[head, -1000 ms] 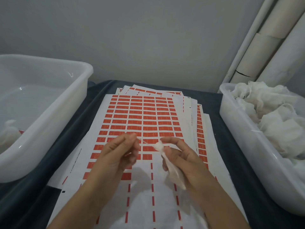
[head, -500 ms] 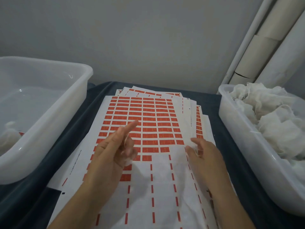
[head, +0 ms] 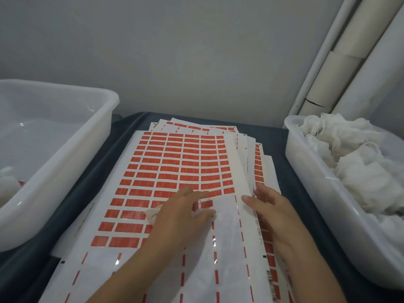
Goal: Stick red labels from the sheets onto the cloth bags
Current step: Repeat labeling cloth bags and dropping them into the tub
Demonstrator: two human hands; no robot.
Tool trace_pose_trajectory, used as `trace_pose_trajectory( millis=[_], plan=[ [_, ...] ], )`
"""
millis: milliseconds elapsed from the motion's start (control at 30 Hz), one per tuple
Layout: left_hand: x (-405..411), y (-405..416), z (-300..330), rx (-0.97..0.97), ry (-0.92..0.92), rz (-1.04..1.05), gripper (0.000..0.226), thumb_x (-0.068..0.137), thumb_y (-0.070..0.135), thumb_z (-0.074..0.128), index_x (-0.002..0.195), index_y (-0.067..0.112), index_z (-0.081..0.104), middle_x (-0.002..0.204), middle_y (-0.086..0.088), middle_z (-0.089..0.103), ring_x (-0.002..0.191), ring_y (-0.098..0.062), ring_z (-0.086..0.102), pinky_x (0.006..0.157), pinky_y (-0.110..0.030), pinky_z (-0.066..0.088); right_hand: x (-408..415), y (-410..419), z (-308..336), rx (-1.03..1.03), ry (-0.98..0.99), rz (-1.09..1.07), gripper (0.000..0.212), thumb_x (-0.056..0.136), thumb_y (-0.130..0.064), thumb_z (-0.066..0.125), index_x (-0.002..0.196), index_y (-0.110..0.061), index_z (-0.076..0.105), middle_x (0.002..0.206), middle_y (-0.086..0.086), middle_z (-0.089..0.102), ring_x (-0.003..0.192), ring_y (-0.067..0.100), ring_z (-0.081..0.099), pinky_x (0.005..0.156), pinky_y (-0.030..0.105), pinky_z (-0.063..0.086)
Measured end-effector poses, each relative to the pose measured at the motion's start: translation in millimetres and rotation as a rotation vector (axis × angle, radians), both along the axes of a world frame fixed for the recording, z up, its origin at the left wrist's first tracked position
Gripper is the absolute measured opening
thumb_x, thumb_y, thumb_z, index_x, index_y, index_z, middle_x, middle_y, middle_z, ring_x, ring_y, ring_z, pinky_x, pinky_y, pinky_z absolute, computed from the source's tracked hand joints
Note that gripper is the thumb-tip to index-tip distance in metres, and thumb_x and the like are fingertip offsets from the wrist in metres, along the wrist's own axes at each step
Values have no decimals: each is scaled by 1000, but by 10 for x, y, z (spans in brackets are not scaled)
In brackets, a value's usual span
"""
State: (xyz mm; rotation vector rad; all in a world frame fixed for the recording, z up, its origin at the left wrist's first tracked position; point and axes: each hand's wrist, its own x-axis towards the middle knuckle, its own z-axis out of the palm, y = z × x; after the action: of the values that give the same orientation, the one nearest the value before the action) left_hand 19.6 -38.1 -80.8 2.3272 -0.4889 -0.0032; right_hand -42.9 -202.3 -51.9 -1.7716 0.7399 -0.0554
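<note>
Fingers (head: 202, 194) of the left hand (head: 175, 217) lie nearly straight and spread low over the top sheet (head: 175, 162), their tips at the edge of the remaining red labels (head: 185, 158); a small white cloth bag (head: 153, 213) pokes out from under the palm on the side away from the other hand, but whether the hand grips it or just rests on it I cannot tell. Right hand (head: 273, 213) lies flat with straight fingers on the right margin of that sheet, pressing it down and holding nothing. Red labels fill the far part of the sheet in full rows, while the near part is stripped down to white backing with thin red dashes. More sheets fan out from beneath the top sheet, showing past its far and right edges. All sheets rest on a desk (head: 275, 136) covered in dark cloth. Right of the sheet stands a white tub (head: 317, 193) heaped with crumpled white cloth bags (head: 360, 167). Left of the sheet stands a second white tub (head: 65, 149), with a pale bag bearing a red label (head: 21, 183) in its near corner. Pale tubes (head: 349, 51) lean against the grey wall beyond the right tub.
</note>
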Motion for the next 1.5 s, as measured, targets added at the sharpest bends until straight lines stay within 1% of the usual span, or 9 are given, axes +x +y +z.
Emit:
trace_pose_trajectory(
  millis=[133,300,400,600,800,933,1167,1300,1500],
  plan=[
    [-38,70,-24,16,-27,-18,42,84,47,58,125,39,52,80,37,31,73,8,44,59,1,29,11,49,37,-155,9,73,41,79,-35,71,111,-39,45,124,-11,56,100,9,55,90,37,47],
    [-28,80,-34,-4,-31,-20,43,84,48,57,126,39,51,84,34,33,75,7,43,69,-5,32,25,104,12,122,16,141,58,77,-27,74,123,-40,42,119,-11,61,100,19,63,85,44,54],
    [-18,87,-33,-3,-29,-22,43,84,48,58,126,39,52,84,34,34,75,7,43,65,1,28,48,191,-49,90,48,190,52,81,-22,71,121,-40,44,110,-11,62,93,18,63,74,35,56],
    [-24,83,-25,-56,-9,-32,39,82,50,58,120,39,57,84,34,36,76,6,45,66,-3,34,36,186,-47,155,39,177,44,84,-20,67,120,-38,48,109,-6,66,93,24,66,84,48,55],
    [-64,73,-4,-118,-29,-28,34,80,47,61,113,38,62,82,34,40,78,5,47,64,-3,35,60,259,-16,196,13,127,46,80,-37,67,122,-37,47,116,-2,62,102,26,61,92,53,49],
    [-113,65,-3,-152,-84,-23,33,81,43,61,113,34,62,84,37,38,80,7,47,71,-2,36,18,316,-8,127,-57,136,71,57,-50,65,123,-37,44,114,-8,62,99,20,63,90,49,51],
    [-114,73,65,-218,-121,-46,25,80,34,65,104,29,69,79,33,44,80,8,50,64,-2,39,40,313,-43,121,-87,143,74,56,-51,66,124,-40,41,117,-12,60,101,19,62,90,48,51],
    [-106,97,93,-259,-112,-107,20,78,28,67,97,24,72,74,29,50,82,10,49,68,-1,41,33,315,-25,95,-87,194,61,56,-55,64,112,-45,42,110,-20,57,94,12,61,74,28,53],
    [-77,124,112,-360,-30,-120,16,77,22,70,92,24,74,65,26,58,79,11,51,63,-2,41,25,322,-35,84,-92,212,68,58,-59,63,119,-49,36,116,-19,56,98,14,61,79,32,54]
  ],
)
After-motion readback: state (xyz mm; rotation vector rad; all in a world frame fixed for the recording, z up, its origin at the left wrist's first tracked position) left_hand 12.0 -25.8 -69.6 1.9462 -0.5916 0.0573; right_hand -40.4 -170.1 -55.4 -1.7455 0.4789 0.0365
